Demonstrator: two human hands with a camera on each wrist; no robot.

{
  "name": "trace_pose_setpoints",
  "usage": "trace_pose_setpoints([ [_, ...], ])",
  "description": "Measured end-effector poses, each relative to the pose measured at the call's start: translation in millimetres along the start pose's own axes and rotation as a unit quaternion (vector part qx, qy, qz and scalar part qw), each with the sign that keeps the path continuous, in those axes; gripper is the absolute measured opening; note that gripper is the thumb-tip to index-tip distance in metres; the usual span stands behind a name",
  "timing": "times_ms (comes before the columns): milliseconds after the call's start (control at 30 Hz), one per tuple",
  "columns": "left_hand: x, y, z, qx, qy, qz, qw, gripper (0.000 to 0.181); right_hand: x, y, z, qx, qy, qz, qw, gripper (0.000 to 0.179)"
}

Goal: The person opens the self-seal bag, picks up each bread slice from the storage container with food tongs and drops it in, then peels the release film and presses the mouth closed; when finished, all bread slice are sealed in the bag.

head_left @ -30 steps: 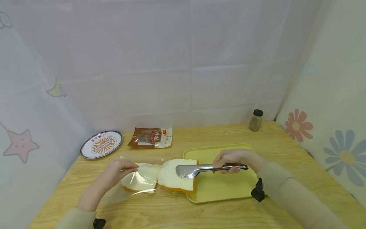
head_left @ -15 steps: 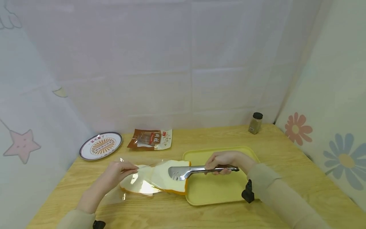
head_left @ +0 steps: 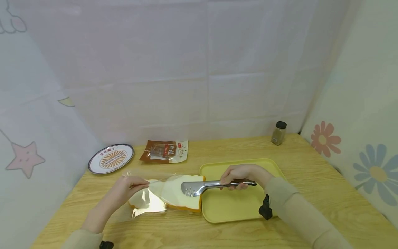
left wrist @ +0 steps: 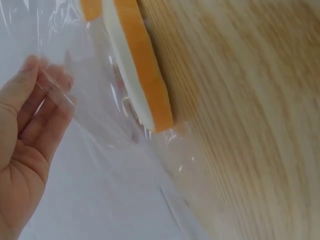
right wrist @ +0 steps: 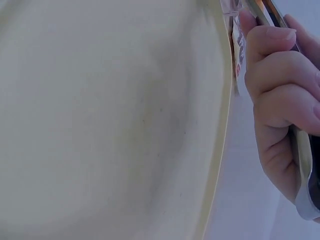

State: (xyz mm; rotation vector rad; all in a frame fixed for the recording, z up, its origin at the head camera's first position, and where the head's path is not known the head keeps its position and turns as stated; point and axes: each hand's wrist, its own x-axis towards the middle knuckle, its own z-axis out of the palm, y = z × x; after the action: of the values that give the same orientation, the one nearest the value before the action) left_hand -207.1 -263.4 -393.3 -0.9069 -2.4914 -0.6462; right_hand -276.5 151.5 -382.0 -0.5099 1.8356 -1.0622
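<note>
Lower left of the frame, the left hand (head_left: 132, 186) pinches a clear plastic bag (head_left: 150, 205) over one bread slice (head_left: 135, 199); at lower centre, another toast slice (head_left: 175, 190) sits under the slotted blade of metal tongs (head_left: 211, 184), gripped in the right hand's (head_left: 238, 175) curled fingers above a yellow tray (head_left: 236, 209), lower right.

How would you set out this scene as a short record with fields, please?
Left hand: pinches the clear film
Right hand: grips the tongs
Tongs: head over the right slice; underside hidden
Left slice: under the film
Right slice: left part under the film, right end by the tray's edge
Tray: yellow, on the table
Behind: plate, packet, black-lidded jar
</note>
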Motion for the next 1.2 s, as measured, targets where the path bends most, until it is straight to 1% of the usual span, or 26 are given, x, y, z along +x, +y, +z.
trace_pose_setpoints([
  [133, 1.0, -0.4, 1.0, 0.007, 0.005, 0.004, 1.0, 0.014, 1.5, 0.5, -0.4, 0.0, -0.005, -0.005, 1.0, 0.034],
  [333, 0.9, 0.2, 2.7, 0.008, 0.014, 0.023, 0.9996, 0.015, 5.0, -0.1, 1.4, 0.028, -0.02, -0.015, 0.9993, 0.039],
  [400, 1.2, 1.0, 3.1, 0.003, 0.014, 0.026, 0.9996, 0.015, 6.2, -0.2, 1.9, 0.03, -0.021, -0.02, 0.9991, 0.04],
  [733, 3.5, 2.6, 3.4, -0.005, 0.014, 0.033, 0.9994, 0.017, 16.2, -6.2, 7.9, 0.015, -0.02, -0.029, 0.9993, 0.037],
  [933, 6.8, 3.1, 4.2, -0.019, 0.021, 0.043, 0.9987, 0.017, 18.8, -12.0, 9.3, 0.007, -0.006, -0.022, 0.9997, 0.034],
  [1067, 7.6, 6.0, 4.4, -0.031, 0.016, 0.032, 0.9989, 0.017, 21.4, -15.1, 11.6, 0.011, -0.014, -0.022, 0.9996, 0.034],
  [1200, 6.3, 9.2, 4.7, -0.026, 0.014, 0.01, 0.9995, 0.016, 27.0, -18.0, 16.3, 0.007, -0.021, -0.033, 0.9992, 0.036],
])
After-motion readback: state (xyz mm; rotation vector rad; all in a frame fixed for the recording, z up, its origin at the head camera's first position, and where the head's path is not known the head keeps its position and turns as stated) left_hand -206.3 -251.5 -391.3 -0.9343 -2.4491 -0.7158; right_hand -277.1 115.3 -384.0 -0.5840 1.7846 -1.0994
